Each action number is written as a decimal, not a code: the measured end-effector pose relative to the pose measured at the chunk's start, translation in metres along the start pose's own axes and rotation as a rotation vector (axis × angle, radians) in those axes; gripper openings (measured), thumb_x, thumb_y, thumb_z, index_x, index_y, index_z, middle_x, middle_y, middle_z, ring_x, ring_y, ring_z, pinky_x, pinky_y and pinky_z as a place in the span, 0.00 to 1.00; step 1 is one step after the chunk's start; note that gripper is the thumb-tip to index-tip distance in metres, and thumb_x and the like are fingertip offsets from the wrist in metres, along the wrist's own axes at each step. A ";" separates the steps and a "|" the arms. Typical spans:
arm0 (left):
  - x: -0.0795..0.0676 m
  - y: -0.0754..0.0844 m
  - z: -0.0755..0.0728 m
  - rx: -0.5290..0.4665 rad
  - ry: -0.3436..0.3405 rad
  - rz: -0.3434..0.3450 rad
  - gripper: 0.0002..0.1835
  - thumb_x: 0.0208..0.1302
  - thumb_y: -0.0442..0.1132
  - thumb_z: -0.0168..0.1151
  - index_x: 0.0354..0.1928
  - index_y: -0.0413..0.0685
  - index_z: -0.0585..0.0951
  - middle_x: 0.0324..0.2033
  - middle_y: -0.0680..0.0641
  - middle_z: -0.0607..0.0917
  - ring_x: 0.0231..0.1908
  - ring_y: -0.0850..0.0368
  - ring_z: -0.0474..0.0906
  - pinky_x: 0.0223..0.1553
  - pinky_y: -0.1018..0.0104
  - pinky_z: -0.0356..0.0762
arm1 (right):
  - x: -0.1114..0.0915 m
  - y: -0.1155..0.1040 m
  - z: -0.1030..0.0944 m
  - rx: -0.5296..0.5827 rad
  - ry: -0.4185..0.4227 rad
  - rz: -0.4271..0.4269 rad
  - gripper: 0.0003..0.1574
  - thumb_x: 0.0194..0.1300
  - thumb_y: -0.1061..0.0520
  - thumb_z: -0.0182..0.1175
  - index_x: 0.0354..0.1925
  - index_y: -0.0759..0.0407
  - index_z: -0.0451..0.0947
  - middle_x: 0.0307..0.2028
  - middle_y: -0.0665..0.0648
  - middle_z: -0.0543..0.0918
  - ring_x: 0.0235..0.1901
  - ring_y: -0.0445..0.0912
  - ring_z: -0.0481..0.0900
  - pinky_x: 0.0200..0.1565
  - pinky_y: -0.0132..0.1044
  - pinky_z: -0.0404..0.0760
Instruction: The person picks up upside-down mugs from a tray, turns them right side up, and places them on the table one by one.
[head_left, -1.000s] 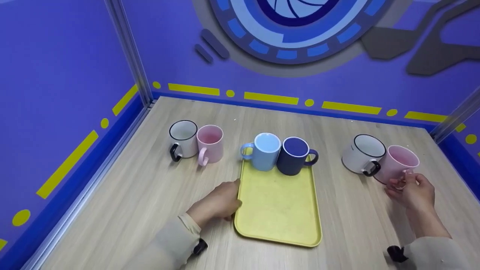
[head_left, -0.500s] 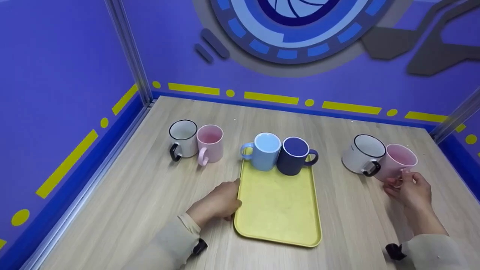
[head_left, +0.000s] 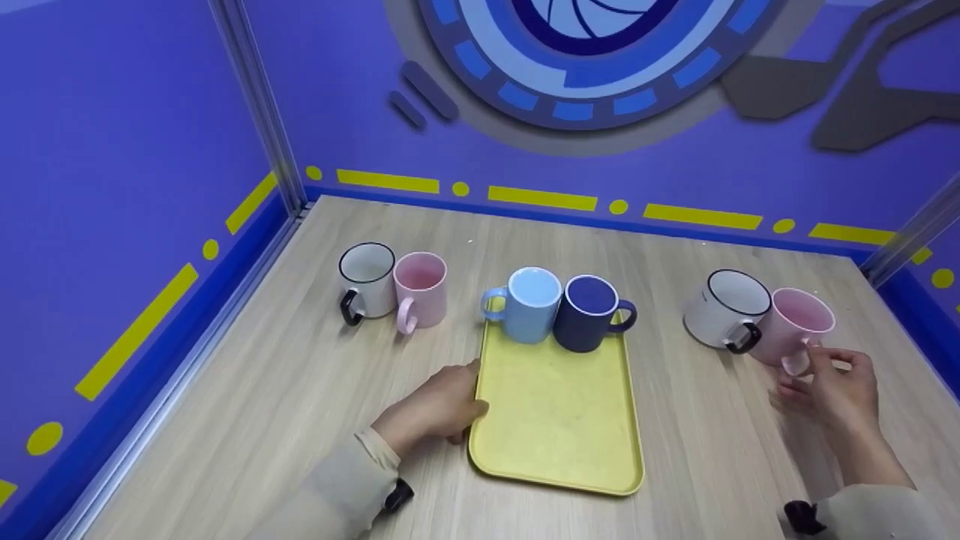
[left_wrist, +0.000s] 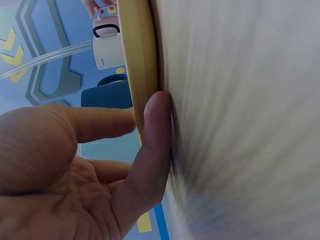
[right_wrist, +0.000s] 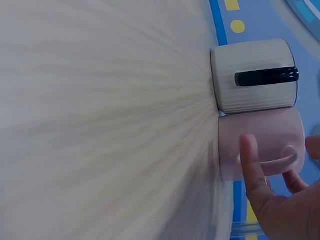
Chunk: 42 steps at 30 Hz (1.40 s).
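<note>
**Right hand [head_left: 844,382] slackens off the right pink mug [head_left: 784,334]**

And there it is: the handle [head_left: 795,365], pinched half a second ago, now shows between parted fingers! They're loosely spread with nothing in their hold, though whether a fingertip [right_wrist: 249,145] brushes the mug I can't tell. The mug sits just ahead and to the left of them, upright on the table [head_left: 697,427], so I'd judge it's bearing its own weight. Left of it, right alongside, stands the right white mug [head_left: 709,319].

Over to the left hand [head_left: 439,397], thumb and fingers closed on the yellow tray [head_left: 559,412] at its rim, a steady grip. Ahead of those fingers, at the tray's far end, come the light blue mug [head_left: 532,319] and navy mug [head_left: 583,328]; the tray's near floor lies bare to their right. Farther ahead and left, the left pink mug [head_left: 426,306] and left white mug [head_left: 376,298].

Room to move? Open tabletop behind and right of the right fingers, a broad strip between them and the tray. Tightest is forward-left, where mugs crowd.
</note>
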<state>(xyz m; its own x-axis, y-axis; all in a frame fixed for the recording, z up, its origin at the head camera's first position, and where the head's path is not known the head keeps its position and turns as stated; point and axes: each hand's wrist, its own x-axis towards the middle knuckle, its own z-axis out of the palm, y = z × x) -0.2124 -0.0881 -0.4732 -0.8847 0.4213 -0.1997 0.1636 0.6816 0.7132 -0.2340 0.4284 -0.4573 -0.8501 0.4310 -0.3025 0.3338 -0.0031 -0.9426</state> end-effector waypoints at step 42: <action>0.030 0.015 -0.015 -0.161 0.469 0.045 0.25 0.79 0.38 0.48 0.73 0.38 0.65 0.63 0.34 0.71 0.55 0.40 0.78 0.61 0.43 0.76 | -0.113 0.000 0.167 -0.133 -0.352 -0.309 0.23 0.77 0.63 0.56 0.66 0.69 0.67 0.52 0.60 0.81 0.43 0.42 0.86 0.45 0.36 0.89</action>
<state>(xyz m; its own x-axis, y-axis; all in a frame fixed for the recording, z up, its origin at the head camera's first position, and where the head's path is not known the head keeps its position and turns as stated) -0.2432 -0.0743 -0.4586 -0.9855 0.1082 0.1307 0.1689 0.5525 0.8162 -0.2057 0.2288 -0.4465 -0.9961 0.0623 -0.0621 0.0735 0.2019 -0.9766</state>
